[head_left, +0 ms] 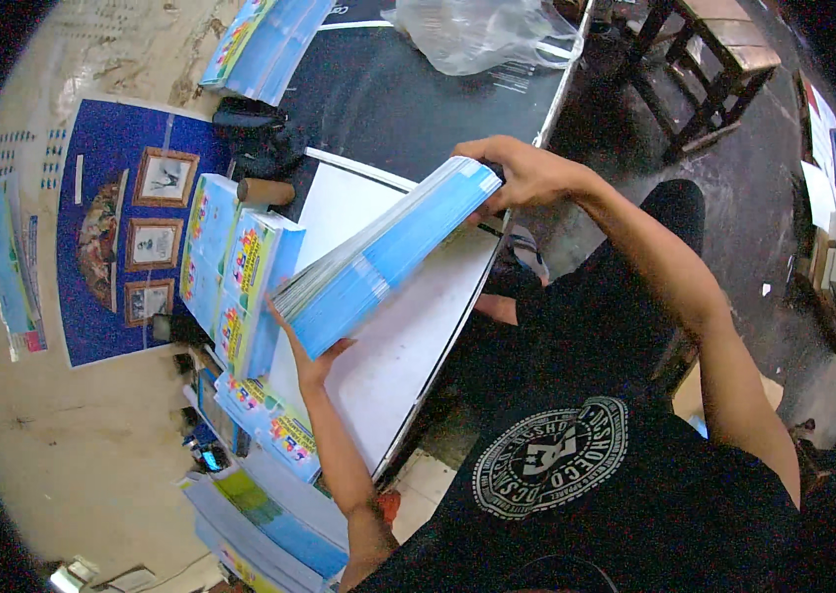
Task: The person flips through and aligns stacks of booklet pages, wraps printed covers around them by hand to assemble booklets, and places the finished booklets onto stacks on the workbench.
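Note:
Between my two hands is a thick stack of blue-and-white printed sheets (388, 257), tilted above the white board on the table. My right hand (522, 176) is closed round its far right end, with the thumb side hidden behind it. At the near left end, my left hand (314, 356) supports the lower corner, its fingers wrapped partly under the stack. The sheets' edges fan slightly near the left hand. Just beyond the left hand stand piles of colourful printed booklets (250, 272), and more booklets (269, 420) lie beside my left forearm.
The white board (418, 316) rests on a dark table (408, 109). A brown roll (266, 191) sits by the booklets. Farther off are another sheet pile (274, 49) and a clear plastic bag (482, 35). A wooden stool (724, 59) stands at the right.

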A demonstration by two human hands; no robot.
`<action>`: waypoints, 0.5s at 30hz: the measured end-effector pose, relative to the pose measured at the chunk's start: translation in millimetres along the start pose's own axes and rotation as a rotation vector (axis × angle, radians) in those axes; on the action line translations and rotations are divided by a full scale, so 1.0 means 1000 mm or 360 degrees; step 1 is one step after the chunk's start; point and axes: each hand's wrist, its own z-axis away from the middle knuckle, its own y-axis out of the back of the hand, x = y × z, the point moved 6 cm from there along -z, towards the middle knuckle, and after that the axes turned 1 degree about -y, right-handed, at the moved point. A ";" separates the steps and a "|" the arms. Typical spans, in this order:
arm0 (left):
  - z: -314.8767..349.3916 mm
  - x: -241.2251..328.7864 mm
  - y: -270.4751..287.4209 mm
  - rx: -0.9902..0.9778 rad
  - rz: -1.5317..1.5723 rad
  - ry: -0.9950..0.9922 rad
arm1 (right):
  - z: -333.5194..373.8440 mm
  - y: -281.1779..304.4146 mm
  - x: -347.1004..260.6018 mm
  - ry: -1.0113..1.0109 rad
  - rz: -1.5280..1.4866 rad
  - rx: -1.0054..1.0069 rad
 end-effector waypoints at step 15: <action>0.020 -0.036 -0.032 0.0310 0.0769 -0.0051 | 0.034 -0.029 0.017 0.0222 0.0082 0.0722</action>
